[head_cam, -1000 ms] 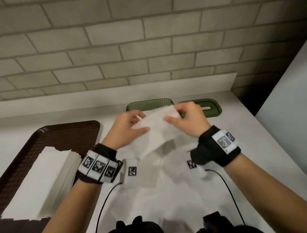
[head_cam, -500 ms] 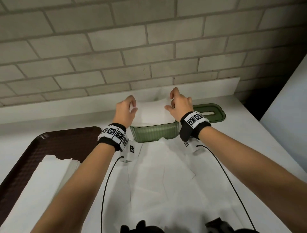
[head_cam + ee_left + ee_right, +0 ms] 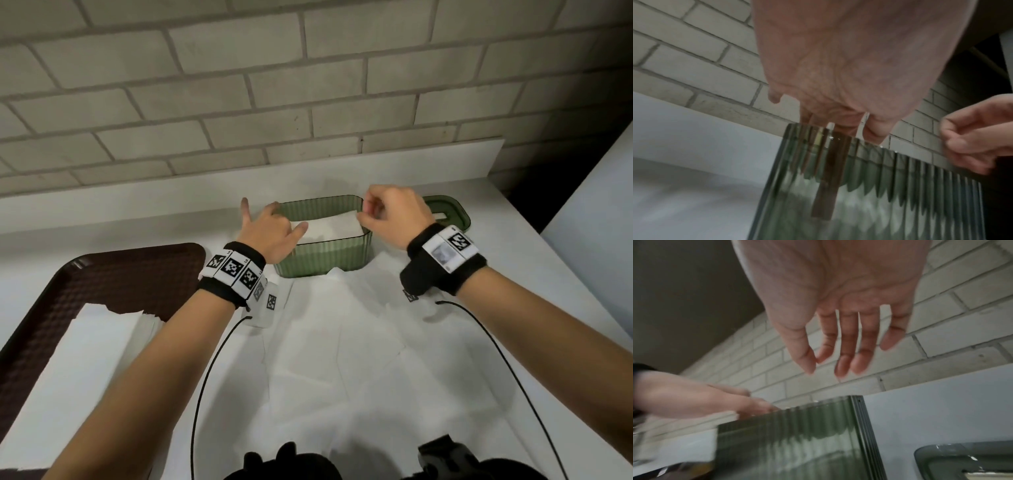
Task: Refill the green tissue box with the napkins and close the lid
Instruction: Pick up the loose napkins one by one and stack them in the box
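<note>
The green ribbed tissue box point(image 3: 322, 255) stands open at the back of the counter with white napkins point(image 3: 334, 224) lying inside. My left hand point(image 3: 270, 229) is at its left end, thumb on the napkins and middle fingers dipping inside behind the ribbed wall point(image 3: 879, 194). My right hand point(image 3: 387, 216) hovers just above the right end, fingers relaxed and holding nothing point(image 3: 840, 344). The green lid point(image 3: 448, 212) lies flat to the right of the box, partly hidden by that hand; its slot shows in the right wrist view point(image 3: 962, 459).
A brown tray point(image 3: 102, 274) at the left holds a stack of white napkins point(image 3: 89, 349). Loose napkins point(image 3: 342, 342) are spread on the white counter in front of the box. A brick wall rises behind; the counter ends at the right by a dark gap.
Both hands carried a napkin forward and lowered it into the box. The right hand has let go and lifted off; the left hand stays in the box on the napkins.
</note>
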`<control>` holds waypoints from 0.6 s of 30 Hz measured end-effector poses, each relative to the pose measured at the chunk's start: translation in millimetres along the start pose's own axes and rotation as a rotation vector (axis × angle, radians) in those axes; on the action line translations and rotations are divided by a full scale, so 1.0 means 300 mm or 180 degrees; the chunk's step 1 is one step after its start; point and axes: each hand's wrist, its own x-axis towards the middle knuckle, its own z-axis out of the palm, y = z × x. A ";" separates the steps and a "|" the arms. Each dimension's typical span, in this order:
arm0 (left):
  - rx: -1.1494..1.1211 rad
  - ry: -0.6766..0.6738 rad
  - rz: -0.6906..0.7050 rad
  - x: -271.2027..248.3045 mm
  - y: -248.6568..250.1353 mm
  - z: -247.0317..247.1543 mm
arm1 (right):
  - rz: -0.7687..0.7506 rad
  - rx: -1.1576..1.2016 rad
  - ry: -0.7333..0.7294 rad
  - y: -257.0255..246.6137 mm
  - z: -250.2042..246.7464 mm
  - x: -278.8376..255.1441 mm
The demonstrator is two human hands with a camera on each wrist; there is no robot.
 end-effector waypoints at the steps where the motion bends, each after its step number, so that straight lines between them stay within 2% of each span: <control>1: -0.0045 -0.0045 0.0006 -0.010 0.001 0.002 | 0.0071 -0.0112 -0.0183 0.001 -0.017 -0.042; 3: -0.0226 0.0095 0.0039 -0.039 0.005 -0.006 | 0.0126 -0.0669 -0.0808 0.028 -0.022 -0.126; 6: -0.0648 0.0944 0.0226 -0.094 0.024 -0.011 | 0.0167 -0.0927 -0.1831 0.107 0.013 -0.235; 8: -0.1035 0.1627 0.0581 -0.154 0.054 0.008 | -0.0031 -0.1088 -0.2210 0.150 0.037 -0.274; 10: -0.1358 0.1817 0.0916 -0.221 0.099 0.038 | -0.0179 -0.1238 -0.2313 0.171 0.052 -0.292; 12: -0.1421 0.1347 0.1027 -0.273 0.138 0.077 | -0.0199 -0.1167 -0.2249 0.178 0.052 -0.300; 16: -0.0863 -0.0066 0.0631 -0.329 0.169 0.168 | -0.0176 -0.1193 -0.2233 0.165 0.028 -0.293; 18: -0.0544 -0.0331 0.0624 -0.354 0.186 0.197 | -0.0066 -0.1018 -0.2255 0.151 0.004 -0.272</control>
